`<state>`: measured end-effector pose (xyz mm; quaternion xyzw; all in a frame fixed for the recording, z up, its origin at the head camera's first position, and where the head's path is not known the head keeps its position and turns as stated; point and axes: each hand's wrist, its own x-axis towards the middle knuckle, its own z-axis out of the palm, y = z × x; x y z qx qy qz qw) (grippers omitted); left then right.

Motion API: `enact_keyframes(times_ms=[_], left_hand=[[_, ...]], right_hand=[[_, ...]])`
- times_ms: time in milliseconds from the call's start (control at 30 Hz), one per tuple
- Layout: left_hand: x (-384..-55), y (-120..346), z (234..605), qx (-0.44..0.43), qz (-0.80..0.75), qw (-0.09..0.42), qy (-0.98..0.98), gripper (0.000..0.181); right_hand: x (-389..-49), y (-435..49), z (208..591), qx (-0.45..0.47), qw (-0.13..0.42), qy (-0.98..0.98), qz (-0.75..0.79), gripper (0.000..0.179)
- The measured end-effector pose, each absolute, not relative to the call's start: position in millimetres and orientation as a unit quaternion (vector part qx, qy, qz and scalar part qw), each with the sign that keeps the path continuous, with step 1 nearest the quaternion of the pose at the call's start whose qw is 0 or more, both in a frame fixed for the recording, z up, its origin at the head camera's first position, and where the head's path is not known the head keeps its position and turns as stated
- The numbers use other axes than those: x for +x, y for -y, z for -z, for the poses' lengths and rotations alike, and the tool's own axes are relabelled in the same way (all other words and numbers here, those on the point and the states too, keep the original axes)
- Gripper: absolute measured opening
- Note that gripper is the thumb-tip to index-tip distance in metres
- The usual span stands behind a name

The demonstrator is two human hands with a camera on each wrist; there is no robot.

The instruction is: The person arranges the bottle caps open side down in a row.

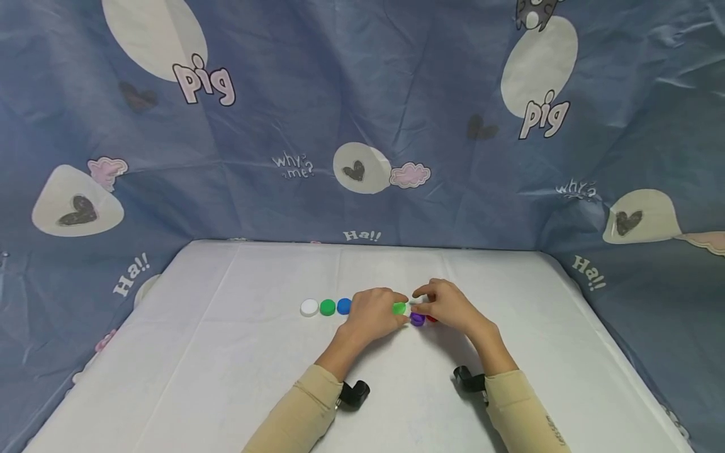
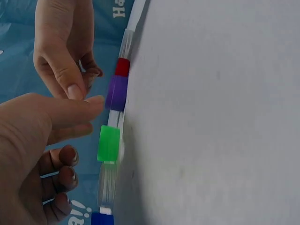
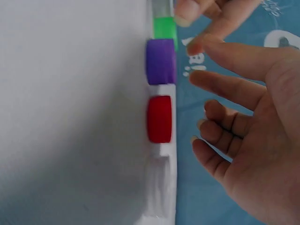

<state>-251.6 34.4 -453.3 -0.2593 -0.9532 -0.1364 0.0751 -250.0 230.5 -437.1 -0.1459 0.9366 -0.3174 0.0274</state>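
Note:
Several small round plastic caps stand in a row on the white table. My left hand point(image 1: 372, 313) is held over the row, its thumb and forefinger extended near the light green cap point(image 2: 108, 143). From the other side my right hand point(image 1: 452, 307) reaches in beside the purple cap point(image 3: 161, 62), its fingers loosely bent. The fingertips of both hands come close together behind the purple cap in the wrist views. No cap is seen between the fingers of either hand. A red cap point(image 3: 160, 119) sits just beyond the purple one, partly hidden by the right hand in the head view.
Left of the hands stand a white cap point(image 1: 309, 307), a green cap point(image 1: 327, 307) and a blue cap point(image 1: 343, 306). A clear cap point(image 3: 158, 186) follows the red one. A white cloth covers the table point(image 1: 226, 377); a blue printed curtain point(image 1: 317, 113) hangs behind it.

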Motion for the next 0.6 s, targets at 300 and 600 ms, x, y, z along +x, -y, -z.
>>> enact_keyframes(times_ms=[300, 600], left_hand=[[-249, -46, 456, -0.272, 0.115, 0.079, 0.952, 0.042], [-250, -52, 459, -0.277, 0.112, 0.079, 0.951, 0.031]], right_hand=[[-247, -241, 438, -0.151, 0.081, -0.936, 0.308, 0.036], [-247, -241, 446, -0.168, 0.062, -0.945, 0.275, 0.028]])
